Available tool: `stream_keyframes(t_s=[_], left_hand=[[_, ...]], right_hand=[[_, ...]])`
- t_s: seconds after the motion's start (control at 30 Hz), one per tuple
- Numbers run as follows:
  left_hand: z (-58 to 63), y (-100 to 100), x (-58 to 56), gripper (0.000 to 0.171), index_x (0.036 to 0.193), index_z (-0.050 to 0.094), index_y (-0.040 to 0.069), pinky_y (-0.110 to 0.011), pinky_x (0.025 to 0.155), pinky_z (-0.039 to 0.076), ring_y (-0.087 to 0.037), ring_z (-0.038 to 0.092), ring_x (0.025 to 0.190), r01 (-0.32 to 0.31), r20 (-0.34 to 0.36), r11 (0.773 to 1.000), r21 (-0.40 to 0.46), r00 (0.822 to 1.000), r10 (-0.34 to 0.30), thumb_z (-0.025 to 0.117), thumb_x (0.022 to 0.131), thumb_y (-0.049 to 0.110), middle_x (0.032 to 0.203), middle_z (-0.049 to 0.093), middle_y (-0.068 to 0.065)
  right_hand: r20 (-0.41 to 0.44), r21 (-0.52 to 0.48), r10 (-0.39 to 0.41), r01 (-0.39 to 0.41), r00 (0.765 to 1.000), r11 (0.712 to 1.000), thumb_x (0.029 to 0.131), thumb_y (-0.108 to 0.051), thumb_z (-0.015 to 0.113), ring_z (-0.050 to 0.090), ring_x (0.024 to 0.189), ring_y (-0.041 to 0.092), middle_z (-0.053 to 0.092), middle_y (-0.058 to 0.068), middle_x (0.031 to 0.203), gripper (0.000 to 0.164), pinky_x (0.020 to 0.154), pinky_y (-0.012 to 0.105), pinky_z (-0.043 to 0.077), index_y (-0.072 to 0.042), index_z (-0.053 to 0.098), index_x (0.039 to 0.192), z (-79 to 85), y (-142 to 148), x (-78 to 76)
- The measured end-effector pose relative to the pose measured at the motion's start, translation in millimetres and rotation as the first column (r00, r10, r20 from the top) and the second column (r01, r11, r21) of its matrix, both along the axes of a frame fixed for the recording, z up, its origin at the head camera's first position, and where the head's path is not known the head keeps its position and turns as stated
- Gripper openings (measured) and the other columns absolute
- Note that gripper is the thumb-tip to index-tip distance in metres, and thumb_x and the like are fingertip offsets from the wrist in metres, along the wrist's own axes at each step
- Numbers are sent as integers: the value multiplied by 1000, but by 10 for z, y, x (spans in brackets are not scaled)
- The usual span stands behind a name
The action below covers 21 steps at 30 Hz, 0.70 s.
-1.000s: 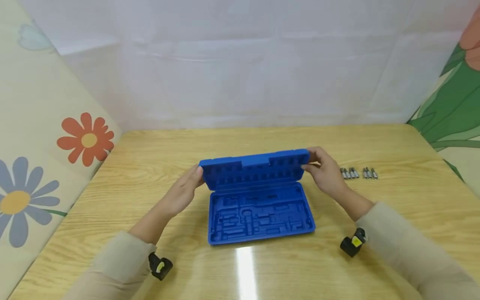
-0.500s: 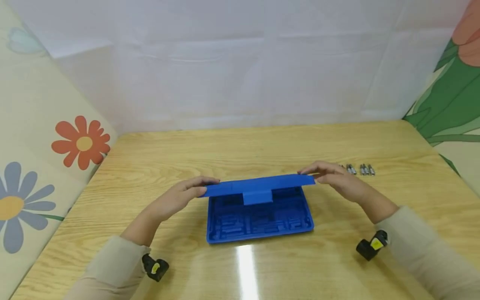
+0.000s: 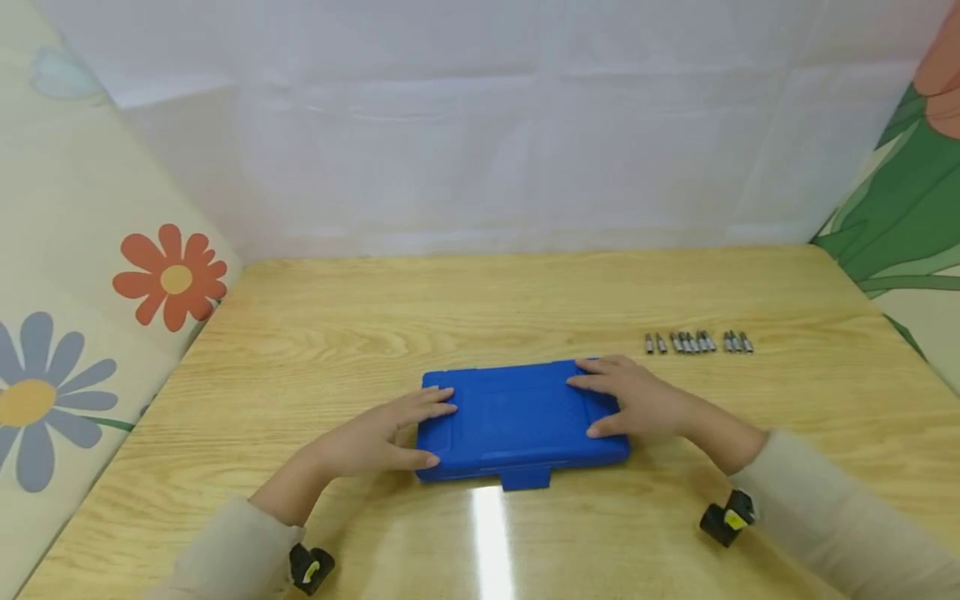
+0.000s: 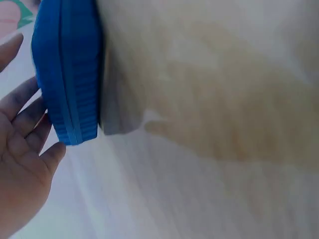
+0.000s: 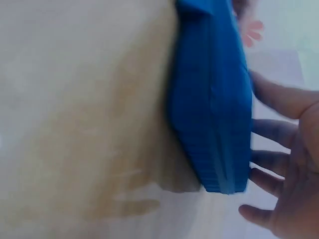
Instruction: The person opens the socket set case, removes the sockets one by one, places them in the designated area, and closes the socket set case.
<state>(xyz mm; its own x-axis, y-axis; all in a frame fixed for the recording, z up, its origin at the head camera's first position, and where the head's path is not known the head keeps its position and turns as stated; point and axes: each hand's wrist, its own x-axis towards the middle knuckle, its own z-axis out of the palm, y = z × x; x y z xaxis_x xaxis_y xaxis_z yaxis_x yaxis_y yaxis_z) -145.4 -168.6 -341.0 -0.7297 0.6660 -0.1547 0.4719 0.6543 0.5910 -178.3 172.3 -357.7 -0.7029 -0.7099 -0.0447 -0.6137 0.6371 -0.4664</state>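
Observation:
A blue plastic tool case [image 3: 517, 417] lies flat on the wooden table with its lid down over the base. Its front latch flap [image 3: 525, 477] sticks out toward the person. My left hand [image 3: 375, 437] rests on the lid's left end, fingers spread and fairly straight. On the right end lies my right hand [image 3: 648, 400], its fingers also spread over the lid. Both wrist views show the case [image 4: 70, 74] side-on with the fingers along the lid's face. The moulded inside of the case is hidden.
Behind and right of the case, several small metal screwdriver bits [image 3: 693, 342] stand in a row of small groups on the wooden table [image 3: 360, 317]. A white sheet [image 3: 480, 150] hangs at the table's back edge. Flowered panels [image 3: 67, 208] flank both sides.
The lid has swung forward and down from raised to lying over the base. Both hands have come down with it, from holding its edges to resting on top. More bits show now.

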Motion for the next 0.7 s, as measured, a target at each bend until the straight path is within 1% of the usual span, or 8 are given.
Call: stream_keyframes(t_s=[0.1,0.17,0.27,0.33,0.43,0.53,0.6,0.7], left_hand=[[-26,52,41,60,128,41,5,-49,99,16,-33,17,126,13,-96,999,-39,995,-16,57,81,38,137,28,-11],[-13,123,65,57,126,44,3,-48,99,18,-33,23,124,6,-185,997,-78,983,-20,59,81,35,134,33,-13],[5,287,73,53,121,49,2,-44,98,23,-31,30,121,14,-325,988,-154,943,-64,61,79,32,130,38,-15],[6,420,79,54,121,50,4,-42,98,25,-30,32,120,29,-383,976,-214,917,-111,60,78,36,130,39,-13],[-26,605,80,58,124,47,8,-40,98,26,-30,31,120,75,-429,952,-296,880,-203,57,79,43,131,38,-13],[-58,733,97,64,128,43,11,-42,98,25,-31,30,121,86,-448,928,-363,857,-255,56,78,49,132,36,-13],[-71,785,112,67,129,42,12,-44,98,25,-32,29,121,74,-456,922,-381,852,-257,57,76,49,132,36,-14],[-85,839,141,70,130,41,11,-49,96,24,-34,29,121,54,-458,915,-400,853,-250,58,75,51,132,35,-16]], right_hand=[[-63,75,17,-12,998,997,80,-39,56,20,123,38,26,16,137,63,94,55,21,-7,37,131,-12,-30,75],[-94,91,13,-4,995,996,81,-38,55,20,123,37,27,15,137,62,94,55,19,-7,37,132,-17,-37,110],[-108,82,-2,11,994,997,82,-36,56,20,124,36,27,14,137,60,94,56,19,-7,37,131,-21,-37,132],[-111,74,-9,17,994,997,81,-36,56,19,124,35,28,13,137,60,94,56,19,-8,37,131,-30,-34,131],[-114,65,-12,19,993,998,81,-37,56,20,125,34,28,12,137,60,94,56,19,-9,38,131,-50,-31,120],[-115,59,-11,17,993,998,81,-40,54,20,125,34,28,12,137,60,94,56,19,-10,39,131,-74,-23,111],[-112,51,-11,17,994,999,81,-41,54,21,125,33,28,11,137,60,94,57,19,-11,39,131,-85,-17,112],[-109,41,-13,18,994,999,81,-41,54,21,124,33,29,11,137,60,94,57,19,-11,40,131,-90,-9,123]])
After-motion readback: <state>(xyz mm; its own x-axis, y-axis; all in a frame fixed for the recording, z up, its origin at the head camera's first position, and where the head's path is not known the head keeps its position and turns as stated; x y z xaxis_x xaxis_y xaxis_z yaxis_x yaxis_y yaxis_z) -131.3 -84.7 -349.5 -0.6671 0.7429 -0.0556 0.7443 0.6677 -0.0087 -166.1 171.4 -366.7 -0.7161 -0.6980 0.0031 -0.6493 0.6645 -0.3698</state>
